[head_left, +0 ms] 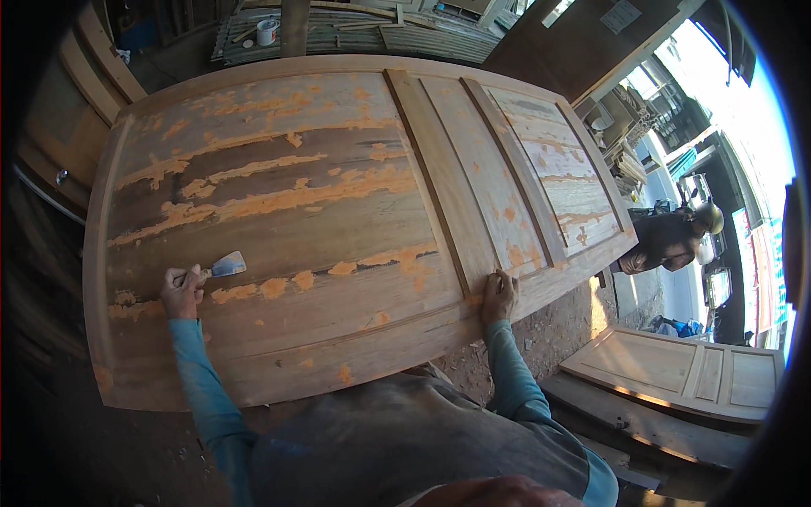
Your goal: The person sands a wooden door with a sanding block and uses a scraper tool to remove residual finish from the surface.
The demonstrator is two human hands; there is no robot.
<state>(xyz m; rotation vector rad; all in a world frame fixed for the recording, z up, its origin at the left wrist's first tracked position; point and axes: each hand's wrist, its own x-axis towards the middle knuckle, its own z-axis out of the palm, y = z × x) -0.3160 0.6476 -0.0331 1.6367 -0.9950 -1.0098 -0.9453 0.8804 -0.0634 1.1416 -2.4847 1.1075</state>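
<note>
A large wooden panel door (338, 228) lies in front of me, with orange filler smeared in long streaks along its boards and cracks. My left hand (182, 291) is closed around the handle of a putty knife (227, 264), whose blade points right above the left panel. Below the blade runs a broken line of filler (273, 287). My right hand (500, 296) rests on the door's near side, by the lower end of a raised crosspiece (514, 173). Its fingers are curled in, and what they hold, if anything, is hidden.
Another panelled door (676, 372) lies low at the right on dark boards. A person in dark clothing (667, 241) is beyond the right end. At the back, a white tin (267, 32) stands on a slatted surface. Wooden frames (63, 110) lean at the left.
</note>
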